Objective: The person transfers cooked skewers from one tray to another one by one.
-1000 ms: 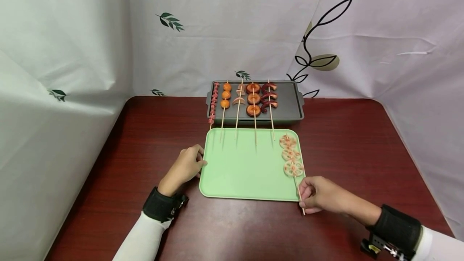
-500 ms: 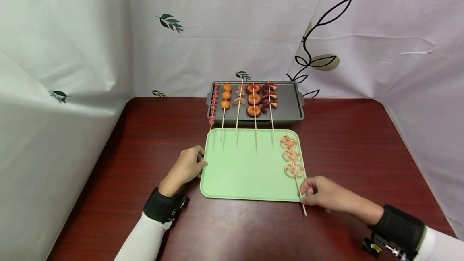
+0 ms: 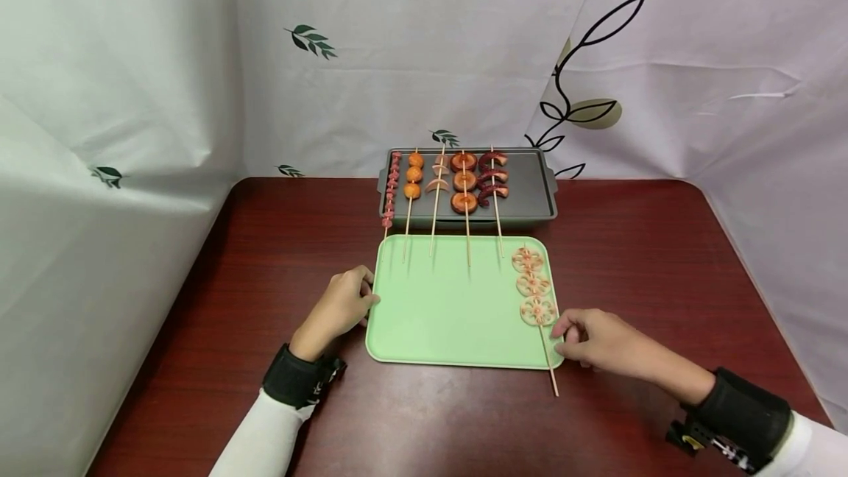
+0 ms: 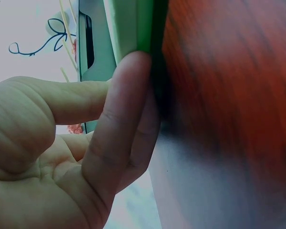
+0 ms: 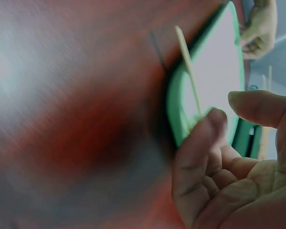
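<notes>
A light green tray [image 3: 457, 315] lies on the table in front of the grill pan. My left hand [image 3: 341, 304] pinches its left edge between thumb and fingers, and the left wrist view shows the fingertips [image 4: 133, 62] against the rim. On the tray's right side lies a skewer of lotus root slices [image 3: 533, 285], its bare stick reaching past the front edge. My right hand [image 3: 606, 344] hovers at the tray's right front corner, just right of that stick. In the right wrist view its thumb [image 5: 257, 105] stands apart from the bent fingers, with nothing between them.
Behind the tray stands a dark grill pan [image 3: 526, 197]. Several skewers lie across it, among them orange balls [image 3: 414, 175], mushroom slices [image 3: 464, 181] and octopus tentacles [image 3: 493, 177]; their sticks overhang the tray's back edge. White curtains [image 3: 424, 57] surround the red-brown table [image 3: 636, 256].
My right hand has let go of the lotus root skewer and moved slightly up and right. The skewer stays on the tray. My left hand keeps its place on the tray edge.
</notes>
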Tool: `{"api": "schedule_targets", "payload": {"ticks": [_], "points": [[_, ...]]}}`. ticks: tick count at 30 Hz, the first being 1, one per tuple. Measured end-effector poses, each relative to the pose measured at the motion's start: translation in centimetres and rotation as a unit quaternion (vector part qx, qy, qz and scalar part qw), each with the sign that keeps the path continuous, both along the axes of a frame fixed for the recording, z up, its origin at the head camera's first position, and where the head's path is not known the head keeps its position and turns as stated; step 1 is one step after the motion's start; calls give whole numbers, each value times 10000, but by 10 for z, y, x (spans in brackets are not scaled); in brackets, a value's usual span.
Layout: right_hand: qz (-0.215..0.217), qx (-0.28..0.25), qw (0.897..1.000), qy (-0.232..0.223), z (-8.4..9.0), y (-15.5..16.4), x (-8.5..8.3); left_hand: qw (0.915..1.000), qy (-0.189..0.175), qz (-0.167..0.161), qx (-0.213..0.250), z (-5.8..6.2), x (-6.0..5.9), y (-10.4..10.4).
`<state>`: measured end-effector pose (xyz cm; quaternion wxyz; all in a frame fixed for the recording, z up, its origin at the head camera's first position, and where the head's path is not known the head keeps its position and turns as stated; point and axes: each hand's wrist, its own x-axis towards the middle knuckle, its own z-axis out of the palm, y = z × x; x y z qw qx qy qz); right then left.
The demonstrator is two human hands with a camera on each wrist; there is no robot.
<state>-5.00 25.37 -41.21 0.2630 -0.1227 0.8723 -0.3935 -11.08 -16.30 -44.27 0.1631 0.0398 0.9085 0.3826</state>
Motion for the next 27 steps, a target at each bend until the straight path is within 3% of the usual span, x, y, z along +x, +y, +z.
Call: {"api": "schedule_targets", "payload": {"ticks": [4,7,18,27], "points": [[25,494,9929,1080,11,0,-8,10000,2,-8,0,1,0,0],[-47,664,9869,1472,17,-1,-13,10000,14,-11,-13,0,0,0],[-228,673,9793,1897,30,-5,-36,10000,-16,-6,-6,0,0,1],[-401,479,9828,1736,34,-11,-56,10000,9,-43,-46,-1,0,0]]}}
